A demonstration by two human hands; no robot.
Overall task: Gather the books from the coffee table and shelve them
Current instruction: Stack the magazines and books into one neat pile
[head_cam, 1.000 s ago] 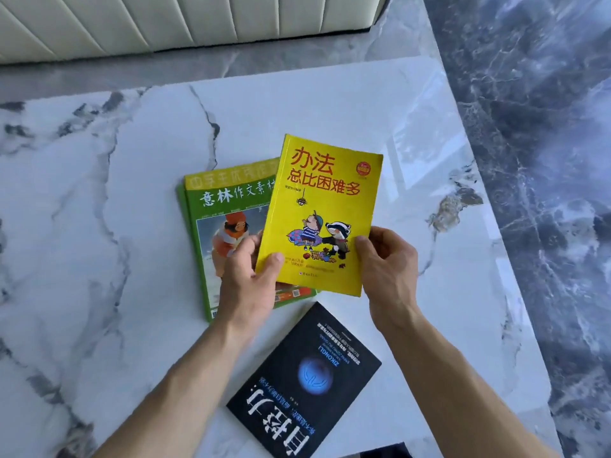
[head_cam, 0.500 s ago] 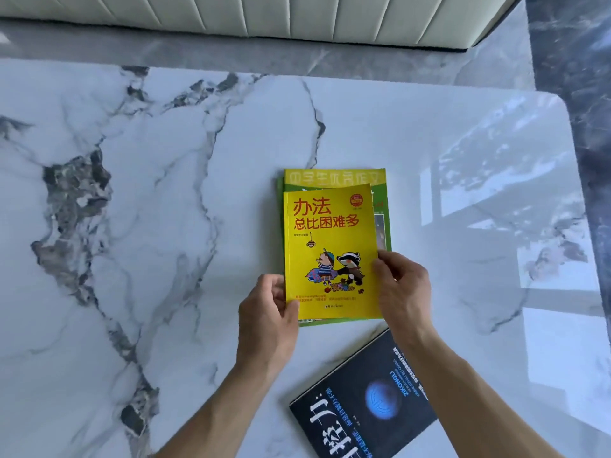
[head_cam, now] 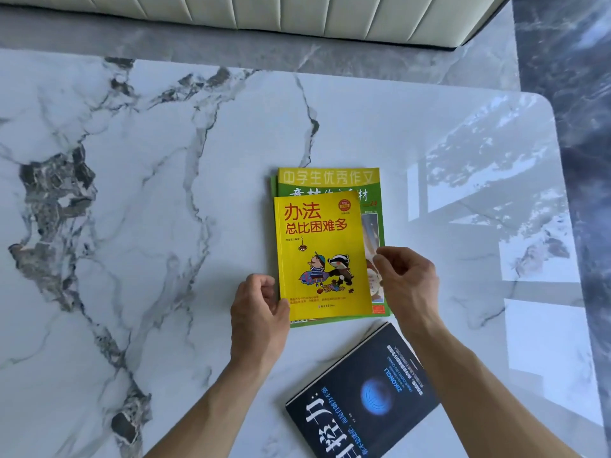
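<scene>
1. The coffee table (head_cam: 132,226) is glossy veined marble. In my judgement it gives books little grip, so a one-sided push could slide the stack away instead of squaring it.
2. The black book (head_cam: 365,396) lies alone at about 5 o'clock from the stack, turned askew, its near corner running out of view. It is not yet gathered and could be forgotten, or nudged by the right forearm crossing just beside it.
3. The green book (head_cam: 330,180) lies flat at the bottom of the stack, showing at 12 and 3 o'clock.
4. The yellow book (head_cam: 322,256) rests on it, smaller, a glossy cartoon paperback. Lifted by one edge, it would likely slip off the green cover.
5. The left hand (head_cam: 259,312) is loosely curled at the stack's 7 o'clock corner, thumb touching the yellow edge, gripping nothing.
6. The right hand (head_cam: 408,282), at 3 o'clock, has fingers half-bent; whether they pinch an edge, I cannot tell.
</scene>
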